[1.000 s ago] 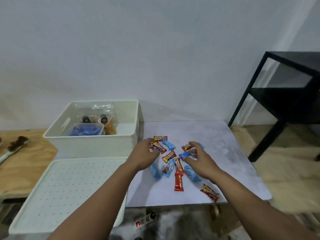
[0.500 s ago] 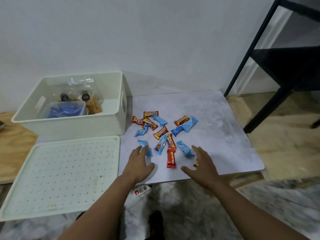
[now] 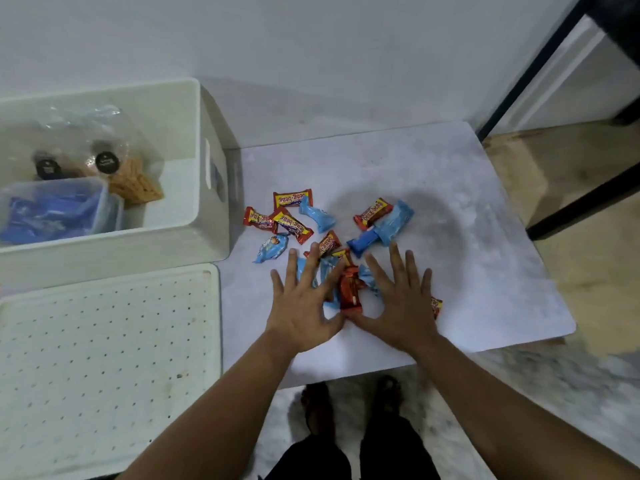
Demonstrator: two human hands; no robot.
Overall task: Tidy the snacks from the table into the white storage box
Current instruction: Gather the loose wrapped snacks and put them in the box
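Table (image 3: 450,237): pale marble top | wall (image 3: 311,46): white | floor (image 3: 571,174): wood

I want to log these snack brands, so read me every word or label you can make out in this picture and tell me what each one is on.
"beng-beng": upside down on the red and yellow wrapper farthest from the person.
"beng-beng": partly legible on the tilted red wrapper beside the long blue packet.
Red wrappers near the white storage box: same design, print too blurred.
Blue wrappers: too blurred.
Round black labels on the bags in the box: too small.
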